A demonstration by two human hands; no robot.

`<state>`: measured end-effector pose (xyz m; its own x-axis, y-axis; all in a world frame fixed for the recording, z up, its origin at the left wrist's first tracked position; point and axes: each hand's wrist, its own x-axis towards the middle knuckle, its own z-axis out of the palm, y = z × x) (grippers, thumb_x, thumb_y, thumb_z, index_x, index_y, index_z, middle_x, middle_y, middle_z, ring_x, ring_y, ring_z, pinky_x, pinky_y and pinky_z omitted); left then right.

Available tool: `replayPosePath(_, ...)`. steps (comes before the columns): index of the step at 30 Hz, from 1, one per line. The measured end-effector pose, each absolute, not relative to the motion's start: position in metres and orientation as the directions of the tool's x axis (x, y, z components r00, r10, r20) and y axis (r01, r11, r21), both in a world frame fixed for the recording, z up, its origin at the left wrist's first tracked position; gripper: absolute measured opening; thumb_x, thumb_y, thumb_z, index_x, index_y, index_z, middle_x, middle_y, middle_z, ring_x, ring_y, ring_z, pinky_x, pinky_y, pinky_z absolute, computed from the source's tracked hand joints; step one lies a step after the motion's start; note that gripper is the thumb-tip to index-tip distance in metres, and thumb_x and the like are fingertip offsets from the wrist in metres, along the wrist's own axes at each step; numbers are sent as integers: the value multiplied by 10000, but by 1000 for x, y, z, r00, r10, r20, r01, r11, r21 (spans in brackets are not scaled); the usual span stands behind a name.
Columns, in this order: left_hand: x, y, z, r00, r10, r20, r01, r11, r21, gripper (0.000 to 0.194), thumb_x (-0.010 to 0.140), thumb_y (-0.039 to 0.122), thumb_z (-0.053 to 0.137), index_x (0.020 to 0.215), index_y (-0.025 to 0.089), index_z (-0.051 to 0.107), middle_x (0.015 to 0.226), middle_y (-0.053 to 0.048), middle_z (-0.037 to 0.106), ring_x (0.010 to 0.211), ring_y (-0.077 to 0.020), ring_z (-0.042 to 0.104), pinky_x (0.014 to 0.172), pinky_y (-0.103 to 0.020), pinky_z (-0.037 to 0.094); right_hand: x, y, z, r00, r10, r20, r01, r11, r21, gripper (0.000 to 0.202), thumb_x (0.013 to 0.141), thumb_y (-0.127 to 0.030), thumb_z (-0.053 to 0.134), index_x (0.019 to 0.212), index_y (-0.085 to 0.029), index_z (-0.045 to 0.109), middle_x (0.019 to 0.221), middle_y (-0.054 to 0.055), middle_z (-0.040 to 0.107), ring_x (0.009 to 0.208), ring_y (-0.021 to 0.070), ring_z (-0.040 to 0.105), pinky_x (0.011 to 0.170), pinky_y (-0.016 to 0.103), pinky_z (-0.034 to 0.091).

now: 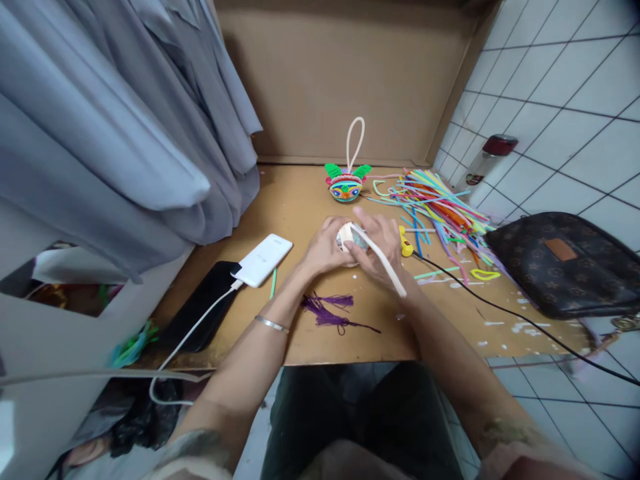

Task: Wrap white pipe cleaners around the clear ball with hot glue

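Both my hands are closed around a small whitish round object (343, 235) above the middle of the table. My left hand (323, 245) wraps its left side, and my right hand (381, 243) grips from the right with the thumb against it. A white fuzzy stem (384, 259) runs from the object across my right hand toward the wrist. My fingers cover much of the object, so its kind does not show. Two purple tassels (330, 313) lie below my hands. Behind them sits a colourful animal-head ornament (346, 187) with green ears and a white loop.
Multicoloured pipe cleaners (445, 207) are heaped at the right, near a yellow tool (406, 243) with a black cord. A patterned bag (570, 267) and a clear bottle (485, 163) stand beyond. On the left, a white power bank (265, 260) with a cable overlaps a black flat object (200, 310).
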<state>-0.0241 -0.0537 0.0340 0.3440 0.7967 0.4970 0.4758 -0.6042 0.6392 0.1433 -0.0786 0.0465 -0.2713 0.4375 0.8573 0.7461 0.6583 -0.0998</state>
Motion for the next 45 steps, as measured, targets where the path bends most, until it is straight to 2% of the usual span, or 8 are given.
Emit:
replayPosePath(2, -24, -55, 36, 331, 805, 493, 480, -593, 647, 553, 656, 294, 746, 1168, 150, 595, 1170, -95, 610, 1095, -271, 607, 975, -402, 514, 138, -83, 47, -279, 367, 888, 695, 715, -77, 251, 984, -356, 505, 1126, -235, 672, 884, 64, 644, 811, 215, 579, 746, 367, 437)
replayPosePath(5, -25, -53, 36, 300, 843, 447, 484, -538, 690, 652, 598, 293, 783, 1205, 162, 580, 1199, -87, 607, 1121, -280, 603, 998, -416, 505, 137, -84, 47, -202, 357, 912, 630, 760, -158, 182, 986, -256, 498, 986, -233, 679, 849, 53, 681, 784, 194, 610, 725, 350, 482)
replayPosePath(10, -26, -46, 31, 278, 857, 435, 467, -516, 718, 699, 577, 265, 795, 1235, 165, 579, 1221, -81, 602, 1137, -263, 598, 1024, -391, 488, 137, -84, 47, -120, 394, 911, 517, 809, -282, 157, 966, -208, 514, 974, -243, 667, 917, 48, 727, 856, 185, 677, 772, 337, 551)
replayPosePath(15, -27, -42, 28, 259, 868, 423, 437, -496, 750, 701, 573, 263, 802, 1235, 173, 588, 1221, -75, 603, 1118, -251, 606, 1020, -382, 485, 135, -79, 39, -93, 450, 888, 522, 781, -341, 161, 968, -216, 508, 936, -233, 665, 909, 48, 744, 873, 186, 699, 788, 341, 561)
replayPosePath(26, -26, -42, 29, 247, 881, 402, 427, -472, 771, 711, 551, 226, 786, 1231, 172, 588, 1220, -76, 601, 1100, -249, 610, 1020, -397, 488, 135, -78, 35, -128, 478, 869, 549, 764, -339, 144, 970, -257, 523, 912, -254, 654, 897, 40, 757, 871, 209, 692, 792, 371, 497)
replayPosePath(36, -26, -44, 31, 241, 888, 392, 419, -459, 783, 685, 554, 229, 779, 1212, 182, 594, 1212, -72, 605, 1089, -245, 608, 1012, -398, 491, 136, -78, 37, -168, 503, 848, 578, 746, -329, 221, 999, -321, 459, 889, -250, 637, 887, 49, 725, 888, 208, 652, 796, 380, 477)
replayPosePath(45, -28, -42, 28, 236, 907, 348, 385, -416, 824, 679, 562, 231, 766, 1219, 187, 601, 1165, -59, 627, 1021, -216, 619, 939, -361, 517, 138, -80, 39, -192, 517, 834, 549, 761, -346, 189, 980, -304, 487, 914, -248, 654, 919, 58, 716, 918, 220, 632, 856, 393, 466)
